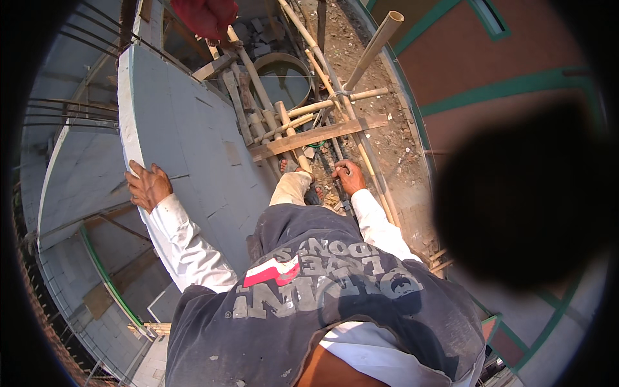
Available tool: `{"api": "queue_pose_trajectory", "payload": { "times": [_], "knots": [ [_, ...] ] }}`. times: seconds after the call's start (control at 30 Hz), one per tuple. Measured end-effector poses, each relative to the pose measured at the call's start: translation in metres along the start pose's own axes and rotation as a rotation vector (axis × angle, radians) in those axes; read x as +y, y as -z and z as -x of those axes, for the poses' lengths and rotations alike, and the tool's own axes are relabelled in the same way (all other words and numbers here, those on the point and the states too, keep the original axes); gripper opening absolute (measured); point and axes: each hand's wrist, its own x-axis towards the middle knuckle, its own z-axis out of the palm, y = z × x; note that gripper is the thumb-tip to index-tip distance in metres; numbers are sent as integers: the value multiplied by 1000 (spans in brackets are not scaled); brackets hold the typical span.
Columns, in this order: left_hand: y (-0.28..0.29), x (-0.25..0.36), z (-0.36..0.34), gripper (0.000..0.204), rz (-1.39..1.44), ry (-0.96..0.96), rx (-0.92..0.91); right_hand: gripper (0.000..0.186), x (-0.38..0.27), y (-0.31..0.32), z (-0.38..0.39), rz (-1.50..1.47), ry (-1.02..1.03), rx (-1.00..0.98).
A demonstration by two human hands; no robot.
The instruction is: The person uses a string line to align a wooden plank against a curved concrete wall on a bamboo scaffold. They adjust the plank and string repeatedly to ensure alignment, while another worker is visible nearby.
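My left hand (148, 186) lies with its fingers spread over the top edge of a pale block wall (187, 122). The smooth grey side of this wall drops away to the right of the hand. My right hand (350, 176) is low in front of me, beside a long bamboo pole (369, 161). Its fingers are curled together, and what they hold, if anything, is too small to make out. Between the hands, my sandalled feet stand among bamboo poles. A wooden plank (319, 137) crosses just ahead of them.
A round tub of murky water (284, 80) stands below, beyond the plank. An upright bamboo post (374, 51) rises at the scaffold's right. Rubble-strewn ground (403, 122) runs along it. Red cloth (205, 13) shows at the top edge. A dark blur (522, 200) hides much of the right.
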Motion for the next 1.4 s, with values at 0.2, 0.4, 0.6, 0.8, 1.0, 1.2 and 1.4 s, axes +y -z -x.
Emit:
{"api": "queue_pose_trajectory", "payload": {
  "times": [0.2,0.4,0.6,0.8,1.0,1.2,1.4],
  "knots": [
    [-1,-3,2,60,6,-4,6,18,7,3,4,-34,-75,20],
    [9,19,5,54,204,-216,174,19,-28,-3,-3,-48,27,-8],
    [13,119,91,59,927,-463,-830,19,-82,-20,-6,10,272,-54],
    [-30,180,175,45,1468,-184,-1576,24,-126,-36,-7,29,282,-169],
    [-66,186,180,40,1541,-115,-1487,31,-126,-31,-36,138,365,-314],
    [-111,156,139,41,1292,-45,-1284,35,-163,75,-186,395,412,257],
    [-155,118,120,47,996,-72,-1168,49,-210,211,-347,820,542,741]
  ]
}}
